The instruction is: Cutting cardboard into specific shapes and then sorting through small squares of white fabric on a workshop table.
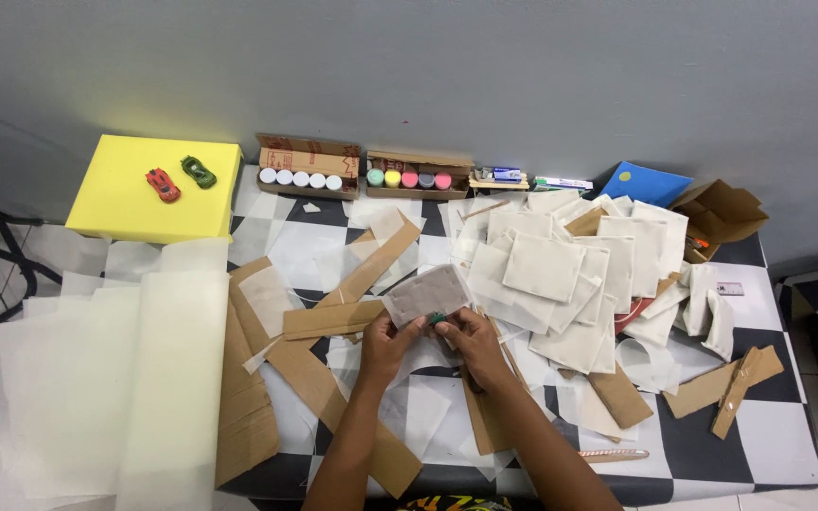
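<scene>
My left hand and my right hand meet over the middle of the checkered table. Together they pinch the near edge of a small pale rectangular packet wrapped in thin paper. A tiny green object sits between my fingertips, too small to identify. Brown cardboard strips lie just left of my left hand. A heap of cream square paper pieces lies just right of my right hand.
A yellow foam block at the back left carries a red toy car and a green toy car. Two cardboard boxes of paint pots line the wall. Large translucent sheets cover the left. An open cardboard box sits back right.
</scene>
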